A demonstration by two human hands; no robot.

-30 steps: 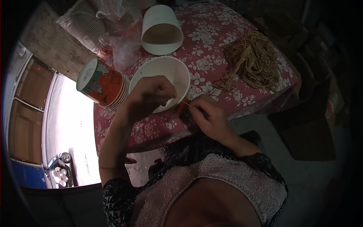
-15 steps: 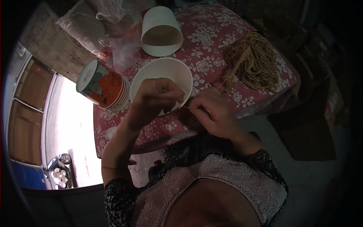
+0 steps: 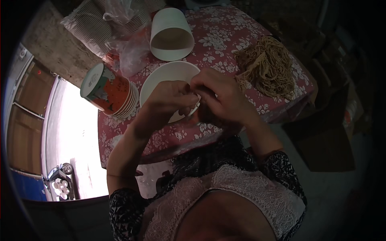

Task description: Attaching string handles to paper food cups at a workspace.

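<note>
A white paper bowl (image 3: 167, 76) stands tilted on the pink flowered tablecloth (image 3: 225, 36) in front of me. My left hand (image 3: 171, 98) grips its near rim, fingers curled over the edge. My right hand (image 3: 219, 94) has come in against the same rim beside the left, its fingertips pinched there; whether it holds something small I cannot tell. A tangle of tan string (image 3: 267, 68) lies to the right of my hands.
A second white paper bowl (image 3: 171, 34) lies on its side behind the first. A stack of orange printed paper cups (image 3: 110, 92) lies to the left. Clear plastic bags of more cups (image 3: 104, 24) sit at the table's far left.
My right hand has moved left and up from beside the bowl to its rim, closing against my left hand. The left hand stays on the bowl.
</note>
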